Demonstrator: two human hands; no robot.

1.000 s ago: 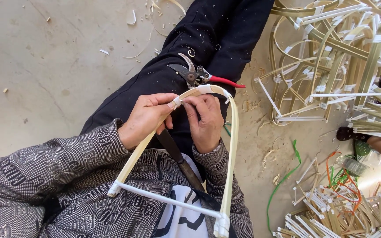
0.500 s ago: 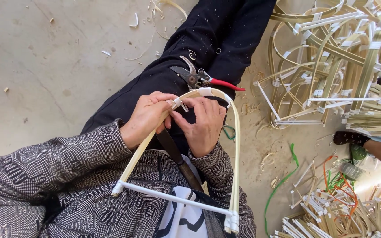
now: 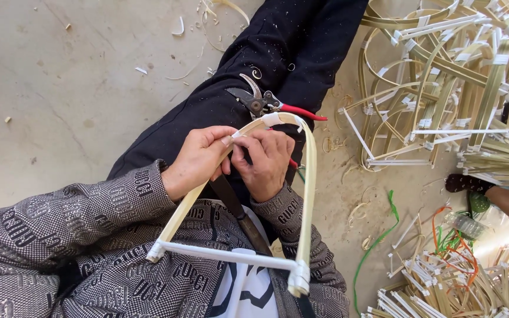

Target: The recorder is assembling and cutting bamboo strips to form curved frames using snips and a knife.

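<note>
1. A pale bent bamboo strip frame [image 3: 307, 194], arched at the top and closed at the bottom by a white-wrapped crossbar, is held over the person's lap, above the black trousers [image 3: 278, 53]
2. The left hand [image 3: 198, 160] is clenched on the frame's left limb just below the arch, thumb and fingers [image 3: 226, 141] pinching the strip
3. The right hand [image 3: 269, 160] touches the same limb beside the left hand; its fingers are curled against the strip near a white tape wrap at the bend
4. Pruning shears with red handles and dark blades [image 3: 266, 103] lie on the trousers, just beyond the top of the arch
5. A dark flat blade-like tool [image 3: 240, 215] lies along the lap beneath the hands
6. A heap of finished bamboo frames [image 3: 443, 82] lies on the concrete floor [image 3: 60, 88] to the right, well apart
7. Loose bamboo strips with green and orange cords [image 3: 443, 282] lie at lower right
</note>
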